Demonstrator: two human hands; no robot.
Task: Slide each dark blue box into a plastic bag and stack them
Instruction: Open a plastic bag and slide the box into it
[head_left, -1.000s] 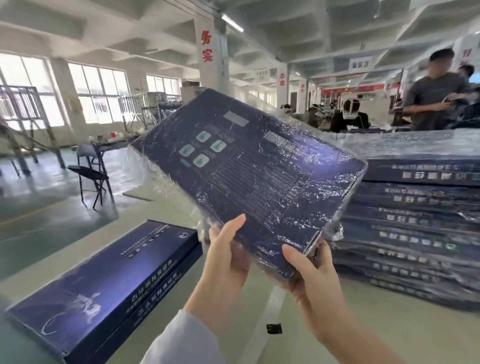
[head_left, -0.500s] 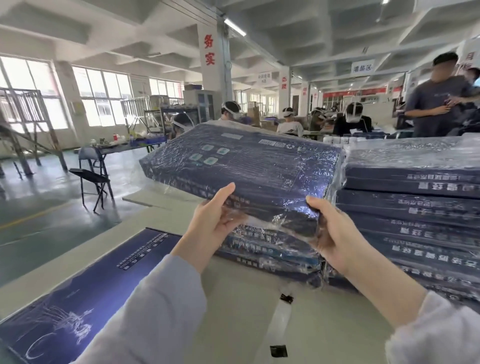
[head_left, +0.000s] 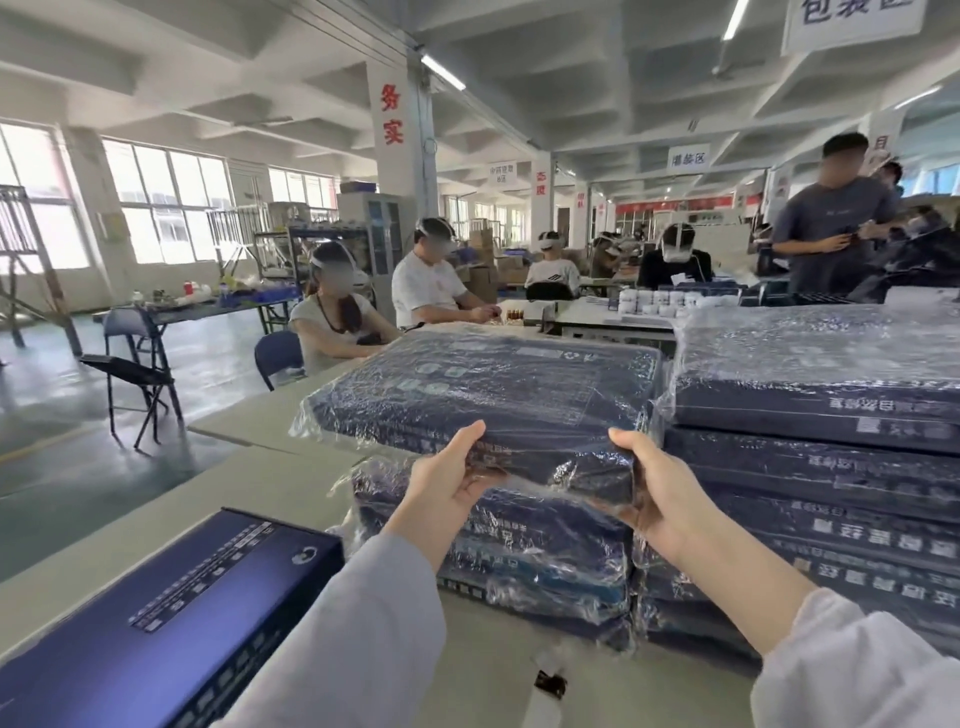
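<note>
A dark blue box in a crinkled plastic bag lies nearly flat just above a short stack of bagged boxes in the middle of the table. My left hand grips its near edge on the left, thumb on top. My right hand grips the near edge on the right. I cannot tell whether the box touches the stack below. An unbagged dark blue box lies at the lower left.
A taller stack of bagged boxes stands right beside the short one. The pale table runs left to a bare edge. Seated people work at tables beyond; a person stands at the far right. A folding chair stands on the floor at left.
The bagged box has tipped from steeply tilted to nearly flat and moved forward over the short stack. Both hands kept their grip on its near edge.
</note>
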